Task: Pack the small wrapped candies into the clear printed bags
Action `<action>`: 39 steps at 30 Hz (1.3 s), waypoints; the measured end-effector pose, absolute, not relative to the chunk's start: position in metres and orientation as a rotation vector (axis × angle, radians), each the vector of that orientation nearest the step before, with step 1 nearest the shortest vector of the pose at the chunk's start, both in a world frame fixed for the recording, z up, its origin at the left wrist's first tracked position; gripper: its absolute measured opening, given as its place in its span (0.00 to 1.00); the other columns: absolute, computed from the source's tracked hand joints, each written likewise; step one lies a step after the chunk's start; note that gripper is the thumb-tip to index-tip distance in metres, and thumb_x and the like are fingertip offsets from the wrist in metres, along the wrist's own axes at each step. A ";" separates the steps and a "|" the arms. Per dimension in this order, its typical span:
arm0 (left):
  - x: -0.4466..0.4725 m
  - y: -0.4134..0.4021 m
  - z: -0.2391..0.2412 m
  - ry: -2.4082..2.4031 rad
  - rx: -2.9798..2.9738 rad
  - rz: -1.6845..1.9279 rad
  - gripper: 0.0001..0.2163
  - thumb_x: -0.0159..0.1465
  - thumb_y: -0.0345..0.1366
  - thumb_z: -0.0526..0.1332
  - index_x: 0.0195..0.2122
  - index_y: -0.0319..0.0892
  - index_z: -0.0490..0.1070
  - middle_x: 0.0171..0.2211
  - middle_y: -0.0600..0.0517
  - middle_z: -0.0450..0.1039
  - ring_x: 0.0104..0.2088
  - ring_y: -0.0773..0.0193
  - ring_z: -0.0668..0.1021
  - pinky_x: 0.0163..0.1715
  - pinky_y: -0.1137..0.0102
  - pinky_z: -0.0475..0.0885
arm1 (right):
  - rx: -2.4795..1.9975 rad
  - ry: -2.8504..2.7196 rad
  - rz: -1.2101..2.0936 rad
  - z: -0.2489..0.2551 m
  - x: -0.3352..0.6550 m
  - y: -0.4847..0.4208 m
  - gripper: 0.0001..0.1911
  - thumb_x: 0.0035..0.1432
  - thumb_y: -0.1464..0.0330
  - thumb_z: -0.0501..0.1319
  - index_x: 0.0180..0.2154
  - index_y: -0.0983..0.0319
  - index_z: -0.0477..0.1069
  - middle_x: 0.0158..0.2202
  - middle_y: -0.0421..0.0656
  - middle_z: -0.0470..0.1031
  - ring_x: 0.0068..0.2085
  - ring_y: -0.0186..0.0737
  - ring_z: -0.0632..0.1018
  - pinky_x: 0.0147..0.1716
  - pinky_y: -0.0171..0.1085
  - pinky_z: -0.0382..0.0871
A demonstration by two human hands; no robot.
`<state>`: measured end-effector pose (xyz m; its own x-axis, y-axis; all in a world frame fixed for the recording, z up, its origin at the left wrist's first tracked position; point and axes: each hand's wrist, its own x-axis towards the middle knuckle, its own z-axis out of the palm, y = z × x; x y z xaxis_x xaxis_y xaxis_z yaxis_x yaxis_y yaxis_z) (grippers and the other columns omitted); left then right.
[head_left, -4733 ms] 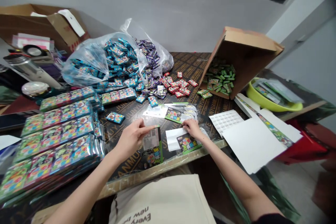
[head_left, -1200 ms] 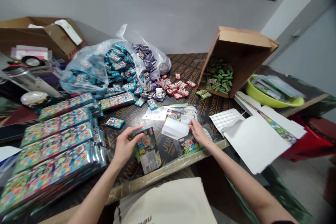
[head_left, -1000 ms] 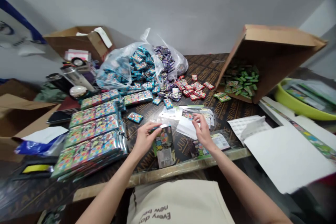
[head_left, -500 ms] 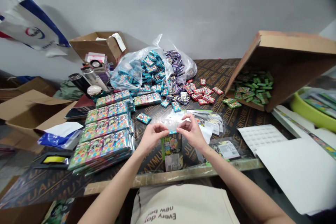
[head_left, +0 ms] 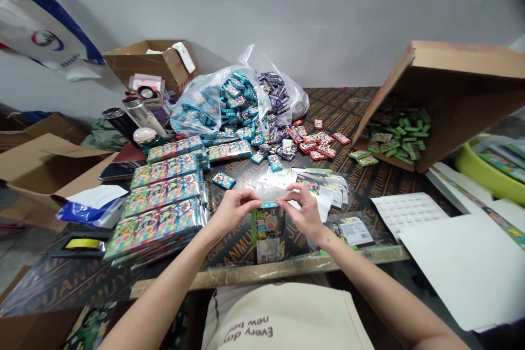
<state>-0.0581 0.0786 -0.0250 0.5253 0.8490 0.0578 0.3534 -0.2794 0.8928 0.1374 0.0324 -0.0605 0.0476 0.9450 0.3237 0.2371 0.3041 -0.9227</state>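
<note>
Both hands meet over the middle of the table at a black and green printed packet (head_left: 268, 232), which stands upright near the front edge. My left hand (head_left: 234, 212) pinches the left end of its blue top strip between thumb and forefinger. At the right end of that strip, my right hand (head_left: 302, 212) is closed in a similar pinch, its other fingers curled. Clear plastic shows just behind the packet's top. A single blue small box (head_left: 223, 180) lies beyond my left hand. Flat printed bags (head_left: 324, 188) are spread behind my right hand.
Stacked wrapped sets (head_left: 164, 197) stand at left. Plastic bags of blue boxes (head_left: 235, 101) and purple boxes (head_left: 274, 93) lie at the back, with red boxes (head_left: 314, 142) nearby. A tilted carton (head_left: 459, 79) holds green boxes. White sheets (head_left: 459, 268) lie at right.
The view has shifted slightly. Both hands keep their pinch on the packet's top strip, and nothing else has visibly moved.
</note>
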 end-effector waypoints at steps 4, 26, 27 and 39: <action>-0.055 0.078 -0.025 1.014 1.898 0.679 0.09 0.57 0.37 0.58 0.27 0.36 0.73 0.22 0.52 0.73 0.24 0.67 0.72 0.24 0.75 0.65 | -1.164 -1.443 0.807 -0.060 0.140 0.035 0.15 0.52 0.69 0.60 0.41 0.57 0.57 0.27 0.38 0.75 0.32 0.40 0.78 0.35 0.38 0.69; -0.045 0.052 -0.045 1.069 1.985 1.039 0.01 0.53 0.29 0.62 0.26 0.39 0.71 0.27 0.50 0.74 0.31 0.62 0.76 0.33 0.69 0.70 | -1.000 -2.103 1.523 0.010 0.150 0.092 0.12 0.49 0.63 0.62 0.26 0.65 0.65 0.29 0.39 0.68 0.31 0.32 0.68 0.31 0.31 0.61; -0.046 0.052 -0.044 1.080 1.959 1.045 0.01 0.53 0.30 0.62 0.25 0.39 0.71 0.27 0.49 0.75 0.31 0.62 0.76 0.33 0.69 0.70 | -0.980 -2.140 1.643 0.009 0.147 0.095 0.11 0.49 0.64 0.62 0.26 0.65 0.65 0.28 0.38 0.67 0.30 0.30 0.67 0.30 0.30 0.60; -0.040 0.049 -0.045 1.124 1.949 1.137 0.06 0.51 0.35 0.64 0.22 0.39 0.69 0.25 0.50 0.74 0.28 0.64 0.75 0.31 0.71 0.68 | -1.067 -2.205 1.781 -0.004 0.137 0.109 0.10 0.45 0.66 0.63 0.24 0.66 0.65 0.20 0.34 0.63 0.23 0.27 0.62 0.22 0.28 0.53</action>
